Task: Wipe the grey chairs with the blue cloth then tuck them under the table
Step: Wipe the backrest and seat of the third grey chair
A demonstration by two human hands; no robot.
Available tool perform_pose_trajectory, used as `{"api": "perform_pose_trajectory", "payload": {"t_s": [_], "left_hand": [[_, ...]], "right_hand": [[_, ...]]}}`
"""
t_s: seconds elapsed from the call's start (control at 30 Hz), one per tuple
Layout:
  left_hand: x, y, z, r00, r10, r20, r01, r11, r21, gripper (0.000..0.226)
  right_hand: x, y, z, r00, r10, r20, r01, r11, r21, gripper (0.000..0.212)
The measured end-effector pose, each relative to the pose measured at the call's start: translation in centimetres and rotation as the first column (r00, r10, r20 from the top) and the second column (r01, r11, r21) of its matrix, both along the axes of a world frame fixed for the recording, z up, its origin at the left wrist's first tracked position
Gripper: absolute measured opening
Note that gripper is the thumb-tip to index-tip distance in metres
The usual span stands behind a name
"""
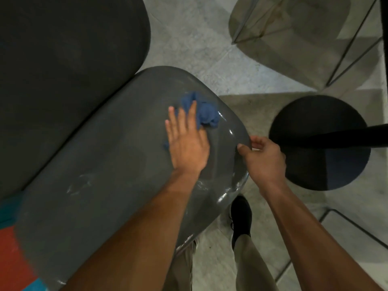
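A grey chair [109,164] fills the middle of the view, its glossy curved shell seen from above. The crumpled blue cloth [204,113] lies on the shell near its far right corner. My left hand [186,143] presses flat on the cloth with straight fingers, and part of the cloth shows under the palm. My right hand [264,158] grips the chair's right edge, thumb on top and fingers curled round the rim.
A darker chair surface [63,59] lies at the upper left. A round black table base [319,143] with its pole stands on the floor to the right. A translucent chair [294,28] with wire legs is at the upper right. My shoe [241,217] is below.
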State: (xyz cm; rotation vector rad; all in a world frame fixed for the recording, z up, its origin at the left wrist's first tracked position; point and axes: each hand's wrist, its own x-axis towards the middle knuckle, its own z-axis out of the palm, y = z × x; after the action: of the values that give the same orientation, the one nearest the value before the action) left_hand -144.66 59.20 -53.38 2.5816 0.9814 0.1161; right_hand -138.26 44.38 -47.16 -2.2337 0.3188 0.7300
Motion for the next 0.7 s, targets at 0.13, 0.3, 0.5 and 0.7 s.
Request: {"api": "perform_pose_trajectory", "payload": {"t_s": [0.13,0.3,0.5,0.7], "left_hand": [[-6.0,-2.0,0.3,0.906,-0.423,-0.034,0.424,0.905,0.043,0.063],[-8.9,4.3,-0.6,0.99,-0.058,-0.13,0.061,0.998,0.023,0.065],[5.7,5.8,0.3,1.0,0.005,-0.007,-0.004,0.998,0.056,0.065],[6.8,5.1,0.9,0.891,-0.453,-0.02,0.449,0.876,0.178,0.049]], "right_hand": [[0.2,0.1,0.1,0.999,0.047,-0.009,-0.048,0.998,-0.04,0.035],[0.3,0.0,0.1,1.0,0.025,-0.016,-0.025,0.999,-0.021,0.033],[0.3,0.1,-0.3,1.0,-0.006,-0.001,0.005,0.999,-0.038,0.03],[0.3,0.6,0.6,0.999,0.036,0.005,-0.035,0.995,-0.089,0.029]]}}
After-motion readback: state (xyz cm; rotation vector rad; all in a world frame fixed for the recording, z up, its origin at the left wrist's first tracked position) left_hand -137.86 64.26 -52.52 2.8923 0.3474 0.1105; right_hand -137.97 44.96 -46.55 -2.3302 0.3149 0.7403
